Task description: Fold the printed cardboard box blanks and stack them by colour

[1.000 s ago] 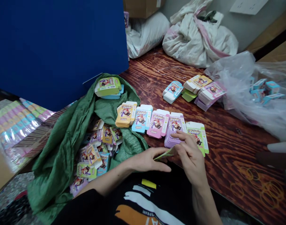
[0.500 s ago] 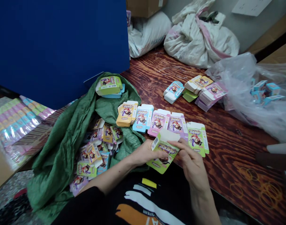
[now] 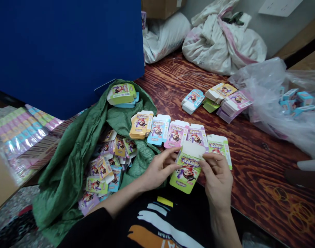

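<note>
A green flat carton [image 3: 184,174] with a white top flap is held between both hands at the table's front edge. My left hand [image 3: 162,168] pinches its left edge, and my right hand [image 3: 217,174] grips its upper right corner. Beyond it lies a row of flat cartons: an orange stack [image 3: 140,125], a blue one [image 3: 159,130], a pink one [image 3: 176,135], a purple one [image 3: 198,136] and a green one [image 3: 219,146], partly covered by my right hand.
A green sack [image 3: 69,165] holds many loose cartons. Farther back on the wooden table [image 3: 170,82] are blue, orange and pink cartons [image 3: 237,100], white sacks [image 3: 222,44] and a clear plastic bag [image 3: 266,89]. Rubber bands [image 3: 299,215] lie at the right.
The green carton has turned to face the camera more squarely and moved slightly right. My left hand has shifted to its edge; my right hand has moved to its upper right corner.
</note>
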Demonstrator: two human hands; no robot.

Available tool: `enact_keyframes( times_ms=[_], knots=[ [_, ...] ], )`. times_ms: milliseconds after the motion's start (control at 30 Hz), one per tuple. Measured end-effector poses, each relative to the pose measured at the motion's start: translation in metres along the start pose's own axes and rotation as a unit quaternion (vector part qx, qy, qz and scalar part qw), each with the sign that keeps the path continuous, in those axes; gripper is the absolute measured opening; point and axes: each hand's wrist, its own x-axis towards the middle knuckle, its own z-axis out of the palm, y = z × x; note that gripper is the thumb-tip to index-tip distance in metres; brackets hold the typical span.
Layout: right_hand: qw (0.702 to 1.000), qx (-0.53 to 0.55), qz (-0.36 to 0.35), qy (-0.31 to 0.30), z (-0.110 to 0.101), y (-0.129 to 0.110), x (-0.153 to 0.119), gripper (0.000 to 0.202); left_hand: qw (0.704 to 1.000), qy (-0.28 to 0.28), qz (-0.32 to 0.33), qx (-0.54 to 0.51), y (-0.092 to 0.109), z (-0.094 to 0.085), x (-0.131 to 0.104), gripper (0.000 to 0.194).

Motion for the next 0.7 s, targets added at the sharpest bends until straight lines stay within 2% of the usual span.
enact_keyframes(
  times_ms=[100,167,233,333,367,467,533,700],
  knots=[
    [0.999,-0.017,-0.011,-0.050,-0.004,-0.001,0.002,0.018,0.985,-0.013,0.095,0.142,0.001,-0.004,-0.006,0.051],
    [0.996,-0.025,-0.017,-0.086,-0.005,-0.004,0.002,0.015,0.973,-0.032,0.115,0.200,0.005,-0.008,-0.008,0.044],
    [0.995,-0.011,-0.007,-0.101,-0.005,-0.007,0.002,0.013,0.973,-0.049,0.093,0.207,0.009,-0.012,-0.008,0.038],
    [0.993,0.013,0.025,-0.117,-0.004,-0.009,0.006,0.039,0.987,-0.063,0.035,0.146,0.009,-0.014,-0.003,0.037],
    [0.991,0.008,0.027,-0.134,-0.004,-0.009,0.009,0.039,0.992,-0.059,0.017,0.114,0.007,-0.013,-0.001,0.039],
    [0.980,-0.020,-0.011,-0.196,-0.006,-0.006,0.019,0.017,0.999,-0.035,-0.019,0.033,0.001,-0.013,0.005,0.047],
    [0.976,-0.002,-0.019,-0.216,-0.005,-0.003,0.023,0.017,0.999,-0.038,-0.025,0.021,-0.002,-0.014,0.007,0.049],
    [0.982,0.031,0.082,-0.169,0.008,0.003,0.020,0.022,0.991,-0.073,-0.024,0.108,0.000,-0.019,0.008,0.051]
  ],
)
